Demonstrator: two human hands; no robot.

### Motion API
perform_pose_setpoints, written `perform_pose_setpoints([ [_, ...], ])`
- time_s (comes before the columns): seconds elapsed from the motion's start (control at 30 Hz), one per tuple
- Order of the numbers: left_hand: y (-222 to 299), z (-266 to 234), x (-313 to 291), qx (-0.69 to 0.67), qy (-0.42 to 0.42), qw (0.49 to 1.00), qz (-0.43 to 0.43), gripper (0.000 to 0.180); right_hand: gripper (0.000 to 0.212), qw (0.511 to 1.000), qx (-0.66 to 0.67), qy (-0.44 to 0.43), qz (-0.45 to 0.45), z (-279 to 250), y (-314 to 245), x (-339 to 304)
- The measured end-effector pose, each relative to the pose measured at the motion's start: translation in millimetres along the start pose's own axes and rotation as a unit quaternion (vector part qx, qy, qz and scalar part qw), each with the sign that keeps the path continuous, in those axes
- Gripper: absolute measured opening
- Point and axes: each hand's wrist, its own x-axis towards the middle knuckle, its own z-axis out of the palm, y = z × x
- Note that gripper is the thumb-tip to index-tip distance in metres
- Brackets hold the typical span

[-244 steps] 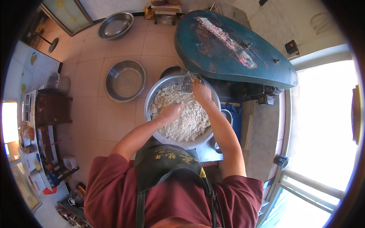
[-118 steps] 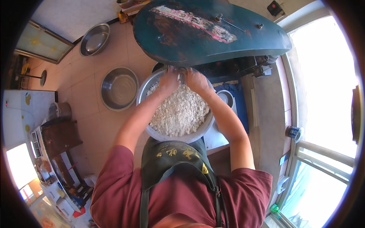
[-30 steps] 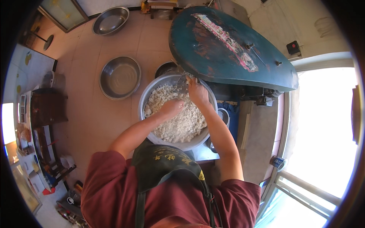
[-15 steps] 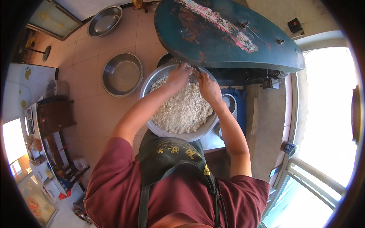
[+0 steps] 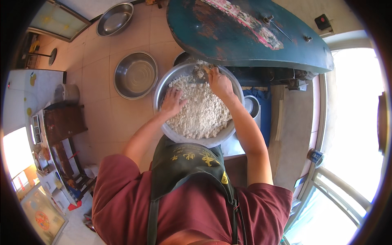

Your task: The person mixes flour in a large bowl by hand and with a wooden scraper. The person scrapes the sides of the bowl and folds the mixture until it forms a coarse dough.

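Observation:
A large metal basin (image 5: 161,81) full of pale, crumbly dough (image 5: 200,112) sits in front of my apron. My left hand (image 5: 173,102) lies on the crumbs at the basin's left side, its fingers spread and nothing in them. Near the far rim, my right hand (image 5: 220,83) is closed around the light handle of a scraper. The scraper's dark, flat blade (image 5: 199,77) is partly covered with dough crumbs. The far rim lies close under the edge of a big green machine (image 5: 241,36), and its underside is shaded.
On the tiled floor to the left stand a wide steel bowl (image 5: 136,75) and, farther off, another steel basin (image 5: 115,19). A small metal pot (image 5: 251,105) is at the right of the dough basin. A bright window with a railing (image 5: 343,188) lies at the far right.
My left hand has come away from the far rim, back toward me, onto the dough. My right hand has shifted slightly, and the scraper blade now shows over the dough.

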Motion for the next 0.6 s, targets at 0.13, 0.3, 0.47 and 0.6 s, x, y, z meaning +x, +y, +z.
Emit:
perform_pose_setpoints([
  [0.13,47,-10,-9,0.044,-0.079,0.996,-0.001,0.069,0.025,0.999,0.01,-0.022,-0.031,-33,-24,-26],
  [0.3,70,-15,-16,0.011,-0.069,0.998,0.003,0.068,0.023,0.999,-0.02,-0.039,-0.006,-5,-19,-7],
  [0.47,41,-8,-18,-0.099,-0.099,0.99,0.003,0.05,0.024,0.998,0.004,-0.059,-0.023,-17,-30,-16],
  [0.6,39,-6,3,-0.146,-0.101,0.984,0.004,0.044,0.028,0.997,-0.039,-0.072,-0.016,2,-29,2],
])
